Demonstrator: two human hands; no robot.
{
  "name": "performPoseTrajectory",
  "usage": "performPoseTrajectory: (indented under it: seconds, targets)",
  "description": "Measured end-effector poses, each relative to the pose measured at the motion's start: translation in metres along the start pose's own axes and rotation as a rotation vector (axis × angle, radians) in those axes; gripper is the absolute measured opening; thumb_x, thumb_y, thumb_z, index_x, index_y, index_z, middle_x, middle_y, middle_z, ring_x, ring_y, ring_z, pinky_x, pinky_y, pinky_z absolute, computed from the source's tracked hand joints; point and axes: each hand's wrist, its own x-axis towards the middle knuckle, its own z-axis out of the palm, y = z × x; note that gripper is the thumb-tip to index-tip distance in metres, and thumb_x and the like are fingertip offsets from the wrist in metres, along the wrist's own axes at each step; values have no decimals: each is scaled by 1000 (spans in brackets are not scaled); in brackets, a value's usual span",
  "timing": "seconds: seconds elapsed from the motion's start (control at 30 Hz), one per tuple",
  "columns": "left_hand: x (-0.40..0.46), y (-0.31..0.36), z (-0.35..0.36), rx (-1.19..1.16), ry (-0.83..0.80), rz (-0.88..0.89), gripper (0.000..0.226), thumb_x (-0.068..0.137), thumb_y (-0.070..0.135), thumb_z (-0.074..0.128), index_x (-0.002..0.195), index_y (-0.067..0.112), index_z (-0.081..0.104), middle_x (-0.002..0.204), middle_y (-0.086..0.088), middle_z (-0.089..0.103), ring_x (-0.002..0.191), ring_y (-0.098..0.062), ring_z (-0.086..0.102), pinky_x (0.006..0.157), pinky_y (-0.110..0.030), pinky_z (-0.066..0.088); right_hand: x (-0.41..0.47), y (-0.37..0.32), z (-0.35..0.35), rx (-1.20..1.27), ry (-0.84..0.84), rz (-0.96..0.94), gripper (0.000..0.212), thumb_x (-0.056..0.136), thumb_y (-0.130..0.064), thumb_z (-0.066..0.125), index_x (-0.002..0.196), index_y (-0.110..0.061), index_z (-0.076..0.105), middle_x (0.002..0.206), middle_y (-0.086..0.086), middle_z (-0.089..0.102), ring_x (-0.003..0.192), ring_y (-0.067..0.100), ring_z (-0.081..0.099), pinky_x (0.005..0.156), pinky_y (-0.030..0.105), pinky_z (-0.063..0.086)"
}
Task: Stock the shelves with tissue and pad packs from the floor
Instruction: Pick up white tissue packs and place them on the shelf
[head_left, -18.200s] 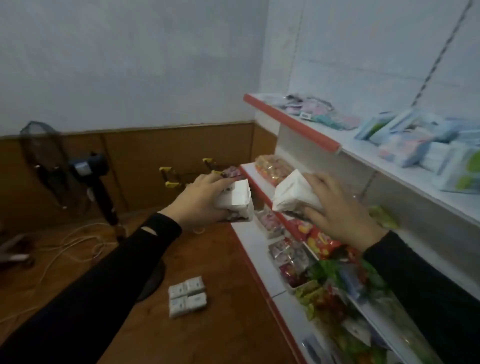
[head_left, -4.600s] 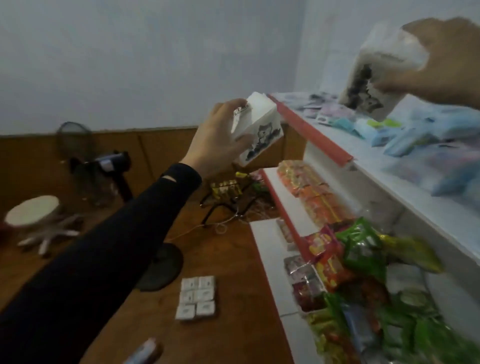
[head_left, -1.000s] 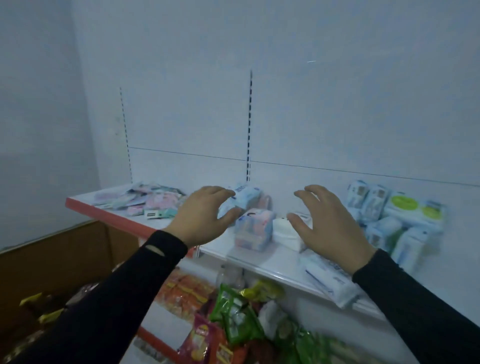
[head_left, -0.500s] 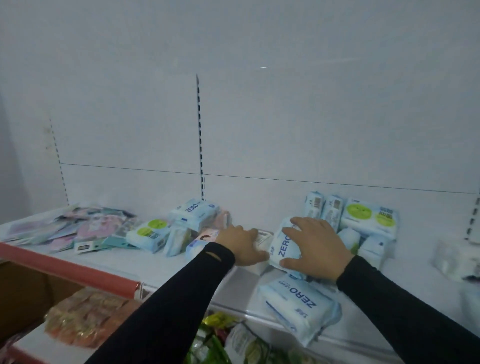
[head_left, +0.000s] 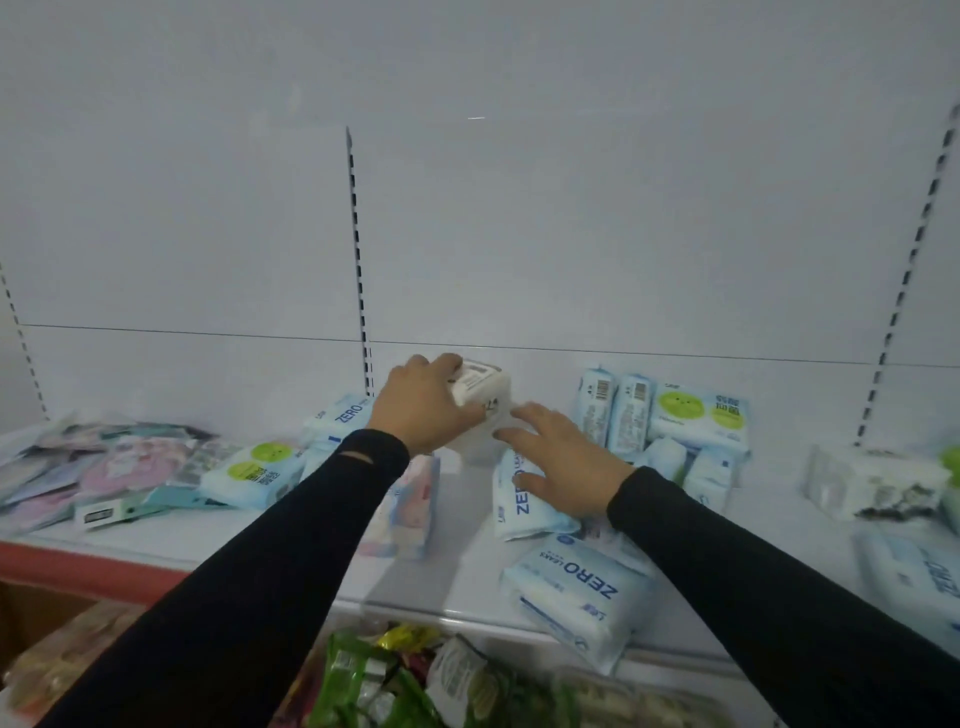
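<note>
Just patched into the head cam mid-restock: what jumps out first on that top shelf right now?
Two black-sleeved arms reach to the middle of the white shelf, where the left hand grips a white tissue pack near the back panel. The right hand lies with its fingers spread on a pale blue ZERO pack. Another ZERO pack hangs over the front edge, and flat pastel packs are heaped at far left.

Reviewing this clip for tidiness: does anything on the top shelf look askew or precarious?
Yes. One ZERO pack lies skewed at the front of the top shelf, its corner jutting past the edge. Another ZERO pack leans tilted under the right hand. The left hand grips a white tissue pack.
</note>
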Motion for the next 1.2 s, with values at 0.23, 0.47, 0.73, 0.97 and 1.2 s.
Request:
performPoseTrajectory:
  seconds: [0.23, 0.47, 0.73, 0.97, 1.2]
  targets:
    - [-2, 20, -16, -158, 36, 159, 69, 76, 44, 65, 138, 24, 43, 121, -7, 52, 113, -27, 47, 91, -34, 39, -30, 47, -83, 27, 404, 197, 44, 94, -27, 54, 135, -14, 47, 141, 10, 41, 129, 26, 40, 108, 32, 30]
    - [-1, 102, 12, -363, -30, 374, 72, 69, 52, 58, 135, 27, 47, 122, -3, 54, 114, -23, 48, 93, -33, 39, -140, 78, -98, -154, 407, 430, 50, 92, -36, 56, 138, -16, 46, 141, 9, 43, 126, 26, 43, 103, 35, 37]
    - [-13, 208, 51, -402, -79, 550, 72, 72, 56, 52, 137, 28, 44, 126, -2, 53, 117, -22, 44, 96, -34, 37, -251, 129, -104, -206, 326, 659, 41, 93, -33, 54, 130, -15, 53, 132, 4, 49, 116, 24, 51, 93, 38, 46]
    - [-21, 250, 71, -335, -82, 506, 73, 71, 58, 53, 137, 27, 46, 126, -2, 53, 116, -21, 47, 97, -36, 40, -252, 218, -97, -160, 129, 670, 48, 95, -32, 49, 139, -15, 43, 136, 9, 46, 120, 27, 48, 98, 36, 41]
    - [-43, 261, 80, -236, -68, 331, 74, 70, 61, 50, 137, 29, 45, 127, 3, 52, 116, -14, 45, 94, -28, 37, -210, 304, -46, -242, -217, 547, 76, 84, -38, 59, 147, -15, 22, 147, 11, 34, 132, 29, 35, 107, 42, 34]
